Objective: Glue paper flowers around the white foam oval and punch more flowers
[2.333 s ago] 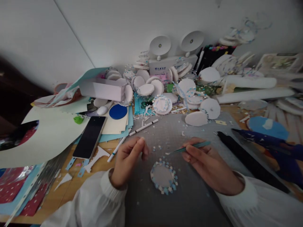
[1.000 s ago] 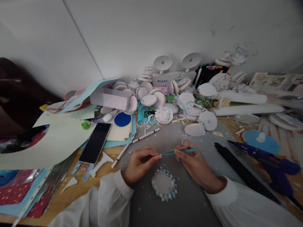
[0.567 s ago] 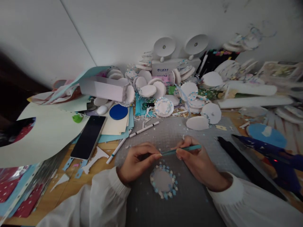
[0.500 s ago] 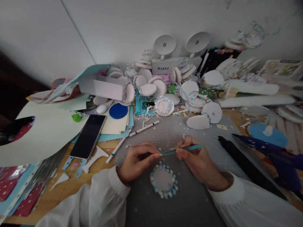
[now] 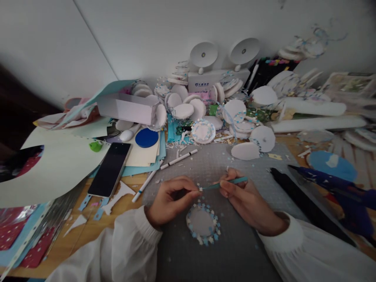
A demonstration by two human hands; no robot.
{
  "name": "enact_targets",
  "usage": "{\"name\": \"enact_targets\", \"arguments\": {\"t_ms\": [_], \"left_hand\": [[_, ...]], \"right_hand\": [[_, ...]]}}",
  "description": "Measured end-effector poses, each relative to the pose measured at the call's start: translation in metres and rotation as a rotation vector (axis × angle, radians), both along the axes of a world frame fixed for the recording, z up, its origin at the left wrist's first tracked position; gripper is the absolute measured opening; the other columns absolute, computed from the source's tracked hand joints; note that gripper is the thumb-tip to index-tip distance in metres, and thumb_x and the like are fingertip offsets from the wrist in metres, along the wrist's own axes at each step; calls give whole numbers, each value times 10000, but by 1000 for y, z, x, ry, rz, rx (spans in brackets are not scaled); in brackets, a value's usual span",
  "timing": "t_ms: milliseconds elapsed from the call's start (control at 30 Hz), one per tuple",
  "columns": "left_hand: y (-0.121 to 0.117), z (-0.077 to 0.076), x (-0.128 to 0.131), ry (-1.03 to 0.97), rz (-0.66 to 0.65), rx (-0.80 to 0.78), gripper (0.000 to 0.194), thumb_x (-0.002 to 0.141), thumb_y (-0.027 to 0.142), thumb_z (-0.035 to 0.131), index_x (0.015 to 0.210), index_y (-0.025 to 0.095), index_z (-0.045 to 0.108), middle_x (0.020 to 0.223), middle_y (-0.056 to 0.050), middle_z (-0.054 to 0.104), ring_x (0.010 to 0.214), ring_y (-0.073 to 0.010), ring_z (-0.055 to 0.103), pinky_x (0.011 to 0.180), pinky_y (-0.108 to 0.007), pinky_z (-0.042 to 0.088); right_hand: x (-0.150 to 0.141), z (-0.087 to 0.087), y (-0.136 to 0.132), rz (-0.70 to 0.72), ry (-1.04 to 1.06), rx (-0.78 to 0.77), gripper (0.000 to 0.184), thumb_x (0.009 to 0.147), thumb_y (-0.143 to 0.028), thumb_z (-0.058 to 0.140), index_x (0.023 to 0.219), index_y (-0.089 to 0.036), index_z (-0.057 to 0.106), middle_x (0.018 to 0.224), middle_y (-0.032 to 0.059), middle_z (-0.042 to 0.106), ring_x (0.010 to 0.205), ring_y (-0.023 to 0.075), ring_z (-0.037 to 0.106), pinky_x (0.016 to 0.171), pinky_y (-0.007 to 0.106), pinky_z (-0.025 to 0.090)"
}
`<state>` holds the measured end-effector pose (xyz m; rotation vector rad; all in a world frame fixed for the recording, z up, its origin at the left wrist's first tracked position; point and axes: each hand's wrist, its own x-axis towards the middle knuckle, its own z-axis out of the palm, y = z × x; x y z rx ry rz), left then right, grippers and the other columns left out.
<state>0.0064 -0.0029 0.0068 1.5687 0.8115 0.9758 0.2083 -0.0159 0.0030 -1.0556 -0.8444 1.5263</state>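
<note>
A round grey disc (image 5: 203,222) ringed with small blue and white paper bits lies on the grey cutting mat (image 5: 211,164) in front of me. Just above it my right hand (image 5: 245,197) grips a teal tweezers-like tool (image 5: 226,183), tip pointing left. My left hand (image 5: 173,197) is pinched at that tip, where a tiny white paper bit (image 5: 201,189) sits between fingertips and tool. Both white sleeves show at the bottom.
A black phone (image 5: 111,169) lies left of the mat, with white pens (image 5: 178,159) nearby. Many white discs (image 5: 245,150) pile up at the back before a white box with two round dishes (image 5: 213,76). A black ruler (image 5: 305,203) and blue glue gun (image 5: 337,186) lie right.
My hands came together: the left hand moved to the tool's tip and pinched there. A small white bit now shows at the tip. The disc has stayed in place.
</note>
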Motion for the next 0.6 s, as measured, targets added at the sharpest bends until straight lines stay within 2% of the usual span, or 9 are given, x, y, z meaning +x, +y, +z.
{"name": "enact_targets", "arguments": {"t_ms": [67, 167, 233, 300, 333, 400, 500, 567, 600], "left_hand": [[0, 1, 1, -15, 7, -12, 178, 837, 261, 642, 747, 117, 697, 716, -83, 660, 675, -151, 593, 634, -260, 476], [2, 1, 1, -23, -2, -14, 217, 851, 276, 622, 731, 117, 707, 708, -88, 663, 683, -157, 596, 645, -265, 473], [2, 2, 1, -11, -10, -12, 248, 870, 290, 597, 753, 115, 728, 727, -98, 671, 705, -165, 605, 663, -273, 472], [1, 5, 0, 1, -2, -4, 276, 880, 318, 583, 792, 116, 749, 735, -99, 666, 710, -166, 601, 663, -274, 465], [-1, 8, 0, 2, 5, -4, 288, 883, 337, 578, 817, 120, 757, 734, -96, 659, 708, -165, 595, 659, -272, 459], [-7, 16, 2, -10, 9, -19, 319, 885, 379, 567, 850, 131, 764, 732, -87, 646, 702, -163, 580, 649, -269, 445], [-21, 34, 6, -40, 21, -78, 340, 876, 406, 573, 787, 137, 762, 696, -73, 637, 682, -159, 562, 644, -268, 431], [-30, 45, 9, -41, 61, -146, 319, 860, 390, 600, 730, 140, 749, 635, -51, 623, 639, -146, 543, 621, -258, 418], [-34, 48, 11, -39, 86, -181, 312, 853, 379, 612, 694, 140, 735, 605, -38, 608, 615, -136, 531, 606, -251, 409]], "right_hand": [[1, -2, 2, -41, -17, 32, 360, 657, -357, 790, 632, -210, 462, 577, -53, 500, 542, 94, 456, 551, 257, 403], [3, -2, 4, -135, -66, 118, 343, 645, -324, 805, 609, -208, 484, 662, -41, 550, 604, 108, 540, 665, 306, 472], [4, 3, 2, -207, -110, 187, 306, 642, -259, 810, 599, -211, 512, 724, -27, 589, 689, 139, 607, 729, 336, 486], [3, 12, -5, -258, -210, 313, 261, 641, -157, 802, 597, -221, 553, 723, -14, 618, 733, 165, 635, 722, 339, 488], [3, 18, -9, -269, -304, 424, 244, 646, -107, 788, 616, -231, 579, 719, -9, 636, 730, 170, 638, 703, 338, 490], [2, 30, -19, -224, -560, 740, 250, 669, -48, 751, 737, -261, 637, 763, 2, 689, 720, 173, 642, 665, 337, 505], [-3, 46, -31, -20, -903, 1247, 289, 772, -66, 654, 961, -284, 646, 917, 27, 741, 741, 168, 664, 651, 331, 544], [-9, 54, -36, 74, -1010, 1466, 273, 827, -71, 571, 988, -277, 647, 939, 36, 747, 754, 165, 674, 652, 320, 558], [-12, 57, -37, 89, -1044, 1516, 279, 833, -57, 545, 975, -273, 651, 931, 39, 749, 759, 166, 674, 659, 319, 560]]}}
